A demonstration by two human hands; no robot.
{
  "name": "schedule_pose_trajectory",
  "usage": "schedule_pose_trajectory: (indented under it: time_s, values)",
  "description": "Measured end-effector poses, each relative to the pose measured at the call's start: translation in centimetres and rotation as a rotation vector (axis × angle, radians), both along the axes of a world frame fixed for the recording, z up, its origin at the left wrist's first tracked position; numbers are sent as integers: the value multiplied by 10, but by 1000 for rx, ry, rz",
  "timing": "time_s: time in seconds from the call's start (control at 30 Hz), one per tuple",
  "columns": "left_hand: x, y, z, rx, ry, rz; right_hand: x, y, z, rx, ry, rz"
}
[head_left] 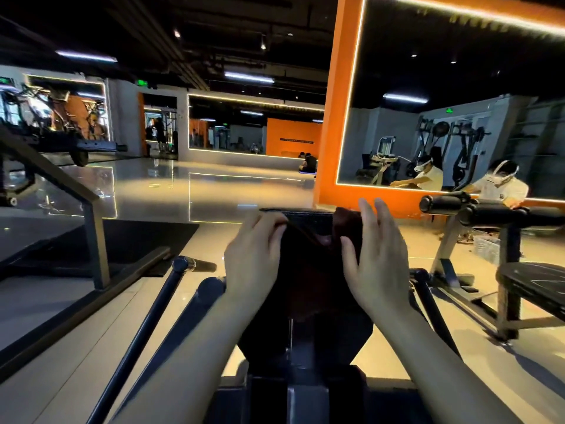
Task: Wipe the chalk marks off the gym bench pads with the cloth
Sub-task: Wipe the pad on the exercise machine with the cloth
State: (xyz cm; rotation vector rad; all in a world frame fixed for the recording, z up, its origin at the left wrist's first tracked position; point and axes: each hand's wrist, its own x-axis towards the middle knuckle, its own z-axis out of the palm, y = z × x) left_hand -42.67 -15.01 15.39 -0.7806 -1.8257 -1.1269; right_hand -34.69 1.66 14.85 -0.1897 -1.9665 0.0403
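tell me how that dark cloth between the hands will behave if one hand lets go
The cloth looks floppy: it sags and folds between the left hand and right hand. Released, it would probably drape onto the bench pad. It seems light, since a fingertip pinch appears to hold its edge.

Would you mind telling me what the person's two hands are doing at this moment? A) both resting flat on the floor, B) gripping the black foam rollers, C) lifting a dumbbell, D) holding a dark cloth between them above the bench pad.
D: the left hand pinches an edge of the dark cloth and the right hand holds its other side, over the bench pad.
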Motion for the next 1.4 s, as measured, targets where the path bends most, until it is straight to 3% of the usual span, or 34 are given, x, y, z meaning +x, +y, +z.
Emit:
schedule_pose_trajectory:
  time_s: [0.13, 0.23, 0.37, 0.63, 0.83, 0.93, 1.07, 1.23, 1.4]
  values:
    - [-24, 4, 44, -295, 185, 49, -7, -23, -11, 276, 24, 153]
    - [-37, 15, 50, -442, 308, 23, -20, -27, -8, 197, 16, 85]
    - [-49, 19, 45, -393, 383, -7, -27, -28, -1, 75, 48, 122]
    - [-56, 29, 57, -368, 413, -64, -24, -19, 7, -33, -70, 192]
    - [-58, 20, 48, -349, 170, -104, -17, 2, 23, 96, -33, 61]
    - [-56, 17, 38, -329, 224, -77, -23, 2, 24, 41, 29, 76]
    - [-54, 14, 33, -265, 343, 13, -30, -14, 7, -4, 133, 112]
    - [-38, -9, 19, -184, 201, 38, -38, -35, -36, 99, 7, 9]
    - [-14, -9, -1, -146, 158, -57, -40, -33, -55, -68, -59, -66]
